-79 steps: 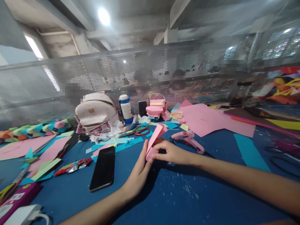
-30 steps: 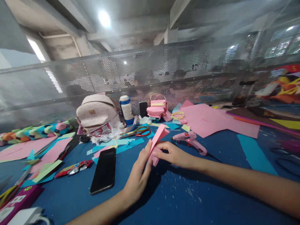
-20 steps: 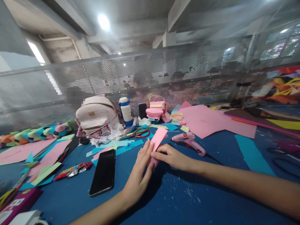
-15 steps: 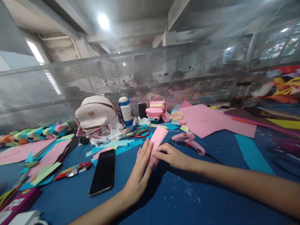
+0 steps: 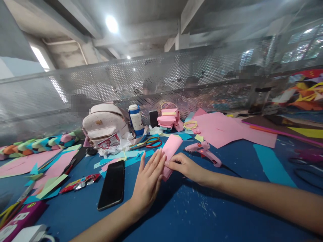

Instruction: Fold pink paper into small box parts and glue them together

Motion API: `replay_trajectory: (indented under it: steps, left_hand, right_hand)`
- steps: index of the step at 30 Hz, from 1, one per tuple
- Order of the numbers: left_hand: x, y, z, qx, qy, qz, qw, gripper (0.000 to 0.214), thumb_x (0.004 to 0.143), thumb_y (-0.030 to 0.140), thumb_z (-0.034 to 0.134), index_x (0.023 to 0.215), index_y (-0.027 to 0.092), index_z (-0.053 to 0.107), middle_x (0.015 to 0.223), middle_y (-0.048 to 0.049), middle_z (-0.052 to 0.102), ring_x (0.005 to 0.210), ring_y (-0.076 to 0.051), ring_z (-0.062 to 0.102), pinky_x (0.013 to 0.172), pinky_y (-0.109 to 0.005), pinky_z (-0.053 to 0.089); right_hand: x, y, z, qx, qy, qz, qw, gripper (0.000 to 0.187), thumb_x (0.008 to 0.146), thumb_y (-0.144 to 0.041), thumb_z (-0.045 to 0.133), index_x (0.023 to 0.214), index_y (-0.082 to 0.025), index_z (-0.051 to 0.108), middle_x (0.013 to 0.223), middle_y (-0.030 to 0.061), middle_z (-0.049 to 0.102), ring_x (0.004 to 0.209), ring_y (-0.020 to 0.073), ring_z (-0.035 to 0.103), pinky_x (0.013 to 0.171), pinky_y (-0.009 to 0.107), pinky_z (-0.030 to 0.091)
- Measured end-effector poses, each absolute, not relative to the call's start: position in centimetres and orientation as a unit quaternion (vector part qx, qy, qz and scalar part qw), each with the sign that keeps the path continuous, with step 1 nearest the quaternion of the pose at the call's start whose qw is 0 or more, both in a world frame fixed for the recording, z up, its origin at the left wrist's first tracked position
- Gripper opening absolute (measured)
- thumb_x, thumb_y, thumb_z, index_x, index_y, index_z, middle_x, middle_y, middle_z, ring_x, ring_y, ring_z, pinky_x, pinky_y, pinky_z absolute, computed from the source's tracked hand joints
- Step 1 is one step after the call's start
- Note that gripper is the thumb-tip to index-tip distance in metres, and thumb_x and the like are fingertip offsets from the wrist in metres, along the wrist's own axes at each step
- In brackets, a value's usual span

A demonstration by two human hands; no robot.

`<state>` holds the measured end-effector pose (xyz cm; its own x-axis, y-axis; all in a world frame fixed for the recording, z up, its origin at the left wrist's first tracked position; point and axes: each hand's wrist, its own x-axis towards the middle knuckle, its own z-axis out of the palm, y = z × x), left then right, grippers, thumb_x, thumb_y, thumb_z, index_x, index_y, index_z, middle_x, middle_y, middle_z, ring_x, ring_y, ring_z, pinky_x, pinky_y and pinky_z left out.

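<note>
A folded pink paper (image 5: 173, 144) makes a long, narrow, flat-faced strip, matte and plain, with straight edges and a squared far end. It slants away from the person, its far end toward the right; the near end, partly covered by fingers, shows a deeper pink in the shade. It is in front of the person, between the two hands, above or on the blue table (image 5: 191, 218); whether it touches the surface cannot be told. The left hand (image 5: 147, 183) lies along its left side with fingers extended, the fingertips flat over the left edge and the little finger raised apart from the others. The right hand (image 5: 188, 169) is bent in from the other side, its thumb and forefinger pinching the right edge below the middle, while the remaining fingers curl under and are mostly hidden. The far part of the strip stands out past both sets of fingertips, uncovered. A pink glue gun (image 5: 204, 151) lies near the right hand, and a black phone (image 5: 112, 185) left of the left hand.
</note>
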<state>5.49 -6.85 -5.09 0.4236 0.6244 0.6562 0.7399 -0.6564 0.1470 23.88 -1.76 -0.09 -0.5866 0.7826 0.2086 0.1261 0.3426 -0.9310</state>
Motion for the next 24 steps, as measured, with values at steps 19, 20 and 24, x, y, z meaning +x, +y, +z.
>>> replay_trajectory:
  steps: [19,20,24]
  left_hand:
    - [6.1,-7.2,-4.2,-0.629,-0.423,-0.622,-0.197,0.012,0.077,0.027,0.077,0.074,0.021,0.066,0.111,-0.0065,0.069,0.109,-0.027,0.062,0.097,-0.045,0.043]
    - [6.1,-7.2,-4.2,-0.637,-0.420,-0.619,-0.188,0.012,0.078,0.026,0.076,0.073,0.021,0.066,0.110,-0.0062,0.070,0.109,-0.026,0.062,0.098,-0.046,0.043]
    - [6.0,-7.4,-3.8,-0.668,-0.408,-0.605,-0.144,0.012,0.081,0.024,0.073,0.070,0.022,0.067,0.109,-0.0051,0.071,0.107,-0.026,0.063,0.098,-0.048,0.042]
  right_hand:
    - [24.1,-1.6,-0.6,-0.296,-0.680,0.574,0.347,0.039,0.080,-0.051,0.062,0.075,-0.015,0.075,0.076,0.0051,0.070,0.078,0.0200,0.060,0.073,0.030,0.044]
    - [24.1,-1.6,-0.6,-0.293,-0.682,0.577,0.340,0.041,0.081,-0.053,0.062,0.074,-0.014,0.075,0.074,0.0052,0.070,0.077,0.0201,0.060,0.074,0.031,0.044]
    - [24.1,-1.3,-1.0,-0.309,-0.687,0.561,0.343,0.045,0.078,-0.057,0.065,0.067,-0.014,0.072,0.065,0.0035,0.065,0.070,0.0187,0.057,0.068,0.030,0.042]
